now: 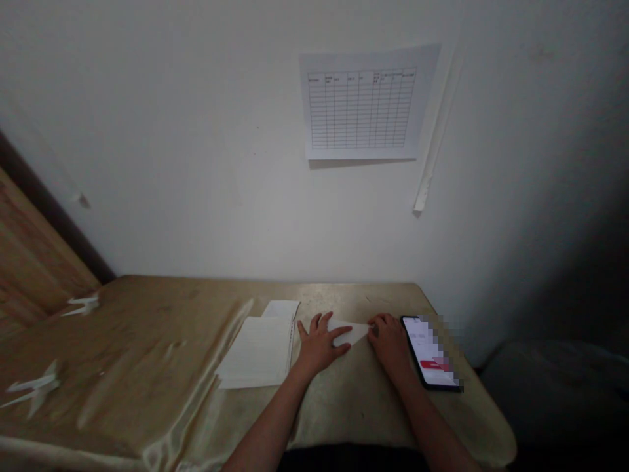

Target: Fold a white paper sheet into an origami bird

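Head view: the pointed white paper (361, 332), apparently folded, lies on the table (344, 406) between my two hands, tapering towards my right. My left hand (319, 342) is splayed over its broad end, fingers spread, clenching nothing; my right hand (388, 335) has its fingers gathered at the narrow tip, though whether they pinch it or merely press it I cannot tell. Handling estimate: very light, thin, stiffer along any fold (layers not countable from here), apt to crease or tear if forced, and likely to skid if only one end is held. Best hold, in my judgement: flat pressure over the wide part, light fingertip contact near the point. Surface: brownish, faintly glossy cover (162, 328), ridged beside the lined paper stack (258, 347), smoother between my hands. A phone (425, 354), screen lit, lies just beside my right hand; white folded paper shapes (39, 387) rest at far left. Room: pale wall (196, 164) behind, printed grid sheet (363, 111) fixed to it, loose white strip (426, 177) to the right of that, wooden panel (34, 249) at the left edge, and a dim bulk (560, 393) at lower right, not identifiable
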Available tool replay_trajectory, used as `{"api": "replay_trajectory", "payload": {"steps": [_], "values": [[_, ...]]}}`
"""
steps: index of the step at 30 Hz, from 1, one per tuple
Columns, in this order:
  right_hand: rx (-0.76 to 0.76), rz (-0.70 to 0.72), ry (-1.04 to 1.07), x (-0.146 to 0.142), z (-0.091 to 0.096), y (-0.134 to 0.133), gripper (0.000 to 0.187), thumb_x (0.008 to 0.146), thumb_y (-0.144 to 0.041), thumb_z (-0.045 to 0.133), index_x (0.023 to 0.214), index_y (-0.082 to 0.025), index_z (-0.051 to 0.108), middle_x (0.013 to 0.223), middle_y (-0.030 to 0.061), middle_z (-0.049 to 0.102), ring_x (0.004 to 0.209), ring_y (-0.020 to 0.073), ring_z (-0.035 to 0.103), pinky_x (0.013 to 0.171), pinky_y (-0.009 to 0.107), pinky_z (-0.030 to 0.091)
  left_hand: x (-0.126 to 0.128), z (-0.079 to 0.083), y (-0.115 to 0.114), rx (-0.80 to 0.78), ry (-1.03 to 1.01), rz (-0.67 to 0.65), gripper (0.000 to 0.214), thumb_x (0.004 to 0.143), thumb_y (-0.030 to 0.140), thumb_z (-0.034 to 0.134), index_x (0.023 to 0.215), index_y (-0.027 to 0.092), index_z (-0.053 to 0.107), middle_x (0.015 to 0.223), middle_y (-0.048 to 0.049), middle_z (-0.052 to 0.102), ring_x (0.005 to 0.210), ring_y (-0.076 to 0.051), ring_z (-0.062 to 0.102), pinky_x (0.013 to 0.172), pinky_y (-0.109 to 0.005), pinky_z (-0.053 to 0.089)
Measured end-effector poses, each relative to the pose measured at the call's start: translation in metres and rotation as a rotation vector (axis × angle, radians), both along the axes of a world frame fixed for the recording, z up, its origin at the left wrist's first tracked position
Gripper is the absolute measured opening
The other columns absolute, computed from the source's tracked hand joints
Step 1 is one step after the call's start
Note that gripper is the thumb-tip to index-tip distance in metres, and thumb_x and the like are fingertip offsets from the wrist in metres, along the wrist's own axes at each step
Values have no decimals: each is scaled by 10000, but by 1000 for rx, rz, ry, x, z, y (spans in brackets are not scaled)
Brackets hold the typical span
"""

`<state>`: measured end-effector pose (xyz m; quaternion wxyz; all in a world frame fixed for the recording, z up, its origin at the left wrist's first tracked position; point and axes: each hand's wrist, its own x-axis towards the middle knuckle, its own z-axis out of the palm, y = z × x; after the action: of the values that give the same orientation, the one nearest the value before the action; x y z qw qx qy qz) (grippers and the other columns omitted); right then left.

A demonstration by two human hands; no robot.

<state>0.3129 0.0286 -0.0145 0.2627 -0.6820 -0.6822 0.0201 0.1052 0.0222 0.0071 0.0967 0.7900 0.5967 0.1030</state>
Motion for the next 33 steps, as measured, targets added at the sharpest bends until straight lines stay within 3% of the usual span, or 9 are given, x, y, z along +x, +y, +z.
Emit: {"api": "replay_trajectory", "payload": {"steps": [23,33], "values": [[-9,-29,-2,4,-2,5,276,915,-173,442,1005,-254,690,1102,62,643,1062,230,541,872,340,352,0,-2,-3,43,-9,-2,462,846,649,593,1298,561,548,1576,-10,352,1466,-390,209,1083,-783,-5],[-5,-41,-31,1,-2,3,207,924,-241,500,1030,-251,678,1132,65,623,1062,240,529,866,349,347,0,-2,-2,50,-12,-6,461,843,640,605,1293,551,558,1573,-15,353,1457,-401,220,1072,-798,4]]}}
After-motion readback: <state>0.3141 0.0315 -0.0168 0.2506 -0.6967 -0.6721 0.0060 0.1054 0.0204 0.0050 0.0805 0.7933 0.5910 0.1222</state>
